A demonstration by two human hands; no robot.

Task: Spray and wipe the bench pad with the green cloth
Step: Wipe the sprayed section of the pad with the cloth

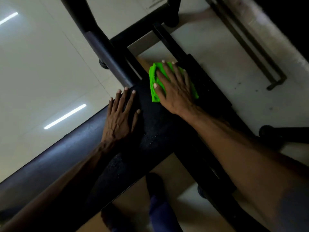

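Wiping stage, spraying apparently done: droplets show on pad point(155, 131). Right hand point(175, 91) presses green cloth point(154, 81) flat, fingers straight, at pad's 12 o'clock end. Left hand point(120, 114) rests flat, released, at 9 o'clock. Near half looks unwiped.

Crumpled green cloth point(155, 81) on black droplet-speckled bench pad point(150, 131)

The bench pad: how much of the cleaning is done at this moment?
Spraying looks done: droplets dot the bench pad. In hand: the right hand presses the green cloth flat at the far end; the left hand rests on the pad. Left: wiping the droplets nearer the person.
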